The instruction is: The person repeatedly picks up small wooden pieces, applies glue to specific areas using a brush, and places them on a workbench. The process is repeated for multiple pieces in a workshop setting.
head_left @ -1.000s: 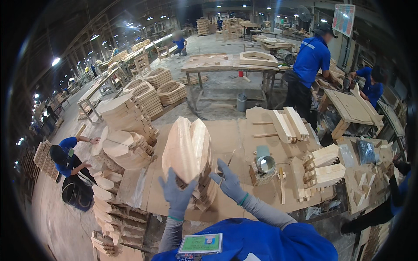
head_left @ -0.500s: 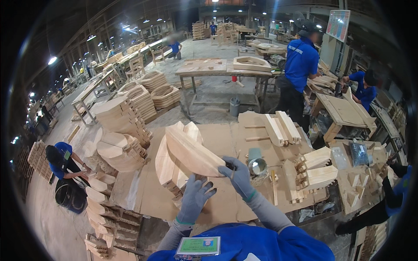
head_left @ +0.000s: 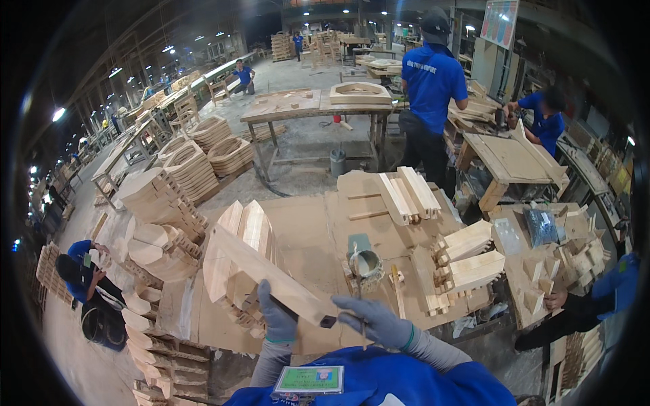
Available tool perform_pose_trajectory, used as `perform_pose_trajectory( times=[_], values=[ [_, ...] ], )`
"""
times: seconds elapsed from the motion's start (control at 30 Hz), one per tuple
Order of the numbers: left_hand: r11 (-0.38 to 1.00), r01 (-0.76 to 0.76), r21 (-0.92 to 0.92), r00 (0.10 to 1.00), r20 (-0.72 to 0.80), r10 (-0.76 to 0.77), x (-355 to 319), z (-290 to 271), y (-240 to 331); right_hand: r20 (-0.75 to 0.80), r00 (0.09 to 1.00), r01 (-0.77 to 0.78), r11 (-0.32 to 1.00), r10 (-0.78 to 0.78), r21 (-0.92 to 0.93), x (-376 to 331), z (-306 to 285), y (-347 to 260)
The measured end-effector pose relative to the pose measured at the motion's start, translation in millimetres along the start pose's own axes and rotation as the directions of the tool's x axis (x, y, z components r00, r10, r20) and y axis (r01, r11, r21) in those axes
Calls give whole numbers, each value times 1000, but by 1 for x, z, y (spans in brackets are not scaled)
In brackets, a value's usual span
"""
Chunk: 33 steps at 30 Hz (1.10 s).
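My left hand [head_left: 276,312], in a grey glove, is closed around a long, pale wooden piece [head_left: 267,274] that slants down toward me. The near end of that piece shows a dark opening. Beside this end is my gloved right hand [head_left: 378,321], its fingers closed on a thin stick [head_left: 363,330] that stands roughly upright. Its tip is hard to make out against the pot [head_left: 370,264], which holds something whitish. Beyond the held piece lies a stack of curved wooden pieces [head_left: 233,252] on the cardboard-covered bench [head_left: 305,215].
Slotted wooden blocks [head_left: 474,265] and straight wooden bars [head_left: 408,195] lie on the right of the bench. Tall stacks of wooden panels [head_left: 159,203] stand at left. A co-worker [head_left: 433,88] stands beyond the bench; another person [head_left: 81,271] bends at far left.
The wooden piece has turned, its near end now pointing toward me. My left hand has taken hold of it, while my right hand has let it go and moved just right of its end.
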State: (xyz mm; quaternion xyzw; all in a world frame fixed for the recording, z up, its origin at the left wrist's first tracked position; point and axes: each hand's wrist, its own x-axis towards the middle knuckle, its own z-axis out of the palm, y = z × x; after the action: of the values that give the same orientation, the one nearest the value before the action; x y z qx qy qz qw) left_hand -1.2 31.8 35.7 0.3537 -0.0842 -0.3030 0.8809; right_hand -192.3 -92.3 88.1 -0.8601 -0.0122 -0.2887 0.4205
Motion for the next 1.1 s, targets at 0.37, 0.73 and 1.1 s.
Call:
perform_pose_trajectory(
  times=[0.37, 0.73, 1.1],
  values=[
    [995, -14, 102, 941, 337, -21, 13, -3, 58, -418, 782, -303, 868, 463, 394, -27, -89, 72],
    [724, 458, 517, 807, 100, -582, -7, -70, 18, -360, 680, -325, 703, 639, 633, -26, -41, 182],
    [586, 567, 578, 736, -36, -676, -12, -86, 3, -330, 620, -349, 626, 712, 697, -29, -30, 219]
  ],
)
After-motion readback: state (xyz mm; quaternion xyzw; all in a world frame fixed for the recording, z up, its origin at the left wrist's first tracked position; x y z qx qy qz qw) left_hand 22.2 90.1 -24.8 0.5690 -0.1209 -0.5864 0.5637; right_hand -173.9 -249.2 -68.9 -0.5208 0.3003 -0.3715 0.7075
